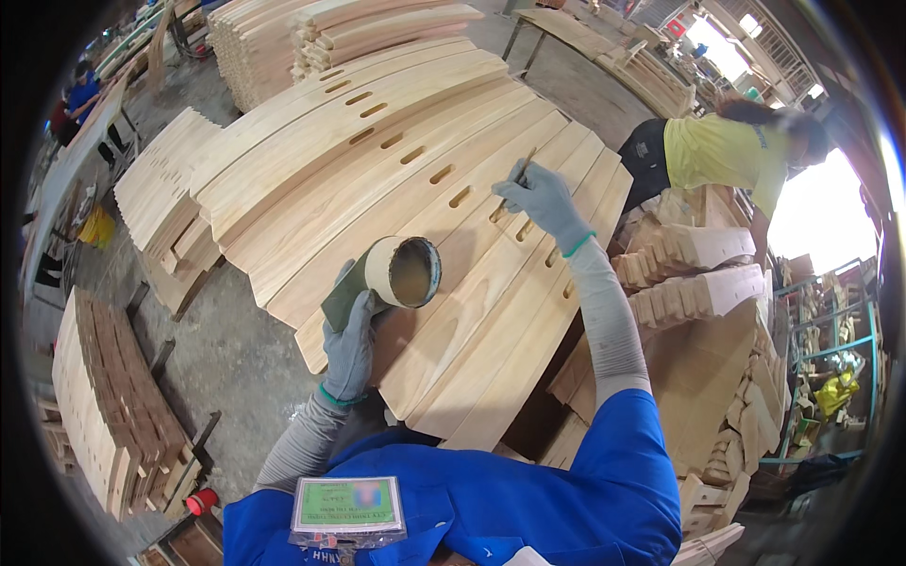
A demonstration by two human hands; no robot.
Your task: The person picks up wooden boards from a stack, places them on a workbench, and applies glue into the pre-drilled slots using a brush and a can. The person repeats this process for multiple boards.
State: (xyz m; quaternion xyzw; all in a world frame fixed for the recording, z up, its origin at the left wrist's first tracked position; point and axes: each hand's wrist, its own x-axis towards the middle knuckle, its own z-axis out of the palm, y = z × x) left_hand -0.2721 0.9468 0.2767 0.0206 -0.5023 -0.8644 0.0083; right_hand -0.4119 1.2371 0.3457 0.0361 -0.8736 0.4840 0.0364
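Note:
My gloved left hand [349, 351] is closed round a round pot [380, 271] with a pale outside and a stained rim, tilted so that brownish contents show inside. A dark green flat piece [342, 300] is pressed against the pot in the same hand; its kind is not clear. In my gloved right hand [549, 206] a thin wooden stick [528, 160] is pinched, its upper end showing above the fingers. The lower end reaches down to a slot [497, 214] in one of the pale wooden boards [377, 203] laid side by side. Each board has an oval slot.
Stacks of curved wooden pieces [123, 406] stand on the left, with another board stack [255, 57] behind. A person in a yellow shirt [722, 156] bends over wooden pieces [694, 292] on the right. A small red container [201, 501] is at the lower left.

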